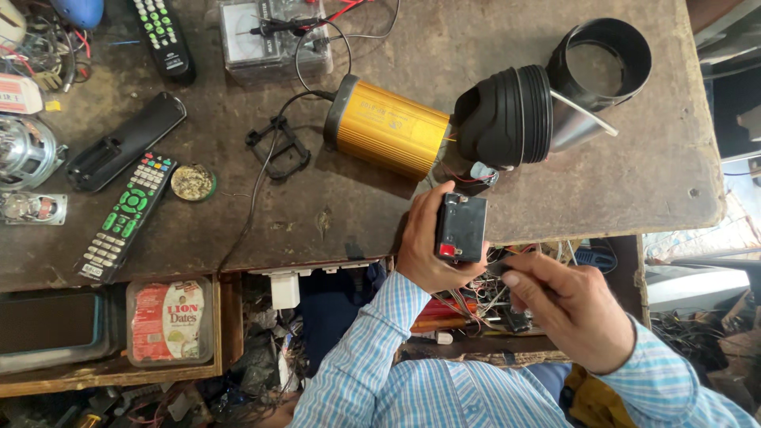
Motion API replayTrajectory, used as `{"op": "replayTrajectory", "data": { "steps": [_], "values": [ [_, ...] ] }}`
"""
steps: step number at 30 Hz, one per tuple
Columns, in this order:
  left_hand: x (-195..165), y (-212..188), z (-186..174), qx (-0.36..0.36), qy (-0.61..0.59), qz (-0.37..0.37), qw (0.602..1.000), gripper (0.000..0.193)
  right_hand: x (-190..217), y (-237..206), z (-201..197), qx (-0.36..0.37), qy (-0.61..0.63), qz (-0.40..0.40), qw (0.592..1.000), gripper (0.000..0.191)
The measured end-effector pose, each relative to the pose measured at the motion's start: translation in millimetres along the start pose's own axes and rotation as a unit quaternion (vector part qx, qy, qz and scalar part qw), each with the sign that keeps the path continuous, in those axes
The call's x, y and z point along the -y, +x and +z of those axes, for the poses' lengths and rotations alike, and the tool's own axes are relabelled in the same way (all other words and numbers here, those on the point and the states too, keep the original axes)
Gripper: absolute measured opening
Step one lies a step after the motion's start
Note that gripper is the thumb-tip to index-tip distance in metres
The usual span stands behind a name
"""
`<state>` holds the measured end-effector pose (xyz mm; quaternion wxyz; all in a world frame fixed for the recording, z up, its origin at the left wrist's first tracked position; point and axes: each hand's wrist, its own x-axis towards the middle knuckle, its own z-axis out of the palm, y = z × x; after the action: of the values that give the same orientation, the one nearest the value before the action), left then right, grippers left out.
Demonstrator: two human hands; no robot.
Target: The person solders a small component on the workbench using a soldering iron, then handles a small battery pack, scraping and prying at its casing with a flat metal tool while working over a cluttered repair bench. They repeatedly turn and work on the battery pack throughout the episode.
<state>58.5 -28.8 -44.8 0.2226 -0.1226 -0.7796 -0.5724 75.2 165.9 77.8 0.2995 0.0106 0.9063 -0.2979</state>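
Note:
My left hand (424, 246) grips a small black rectangular battery (461, 227) with a red spot at its near end, held at the table's front edge. My right hand (572, 305) is closed around a thin dark tool whose tip points toward the battery's near end. Just beyond lies a large torch taken apart: a gold cylindrical body (387, 127), a black ribbed head (505, 116) and a black reflector ring (600, 59). Red and blue wires (474, 174) hang from the torch toward the battery.
On the worn table (333, 214) lie two remote controls (127, 215), a black remote shell (125, 141), a small black frame (277, 148), a round tin (193, 181) and a meter (273, 36). A plastic food box (169, 319) sits in a wooden tray below. An open drawer of wires (483, 297) is under my hands.

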Motion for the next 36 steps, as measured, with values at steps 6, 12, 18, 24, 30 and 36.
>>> {"op": "replayTrajectory", "data": {
  "steps": [6, 12, 18, 24, 30, 36],
  "values": [
    [5, -7, 7, -0.018, 0.027, -0.006, 0.999, 0.094, 17, -12, -9, -0.084, 0.023, -0.162, 0.983, 0.036],
    [10, -11, 9, -0.017, 0.02, -0.008, 1.0, 0.093, 25, -20, -3, -0.155, -0.005, -0.262, 0.952, 0.038],
    [18, -15, 9, -0.002, 0.006, 0.0, 1.0, 0.099, 29, -16, 2, -0.186, -0.051, -0.333, 0.923, 0.027],
    [23, -17, 9, -0.005, 0.005, 0.008, 1.0, 0.104, 28, -10, 6, -0.172, -0.057, -0.315, 0.932, 0.024],
    [24, -17, 10, -0.001, 0.004, 0.001, 1.0, 0.102, 30, -7, 4, -0.181, -0.071, -0.321, 0.927, 0.025],
    [22, -15, 10, -0.008, 0.008, 0.007, 1.0, 0.097, 38, -15, 13, -0.226, -0.161, -0.337, 0.9, 0.028]
  ]
}}
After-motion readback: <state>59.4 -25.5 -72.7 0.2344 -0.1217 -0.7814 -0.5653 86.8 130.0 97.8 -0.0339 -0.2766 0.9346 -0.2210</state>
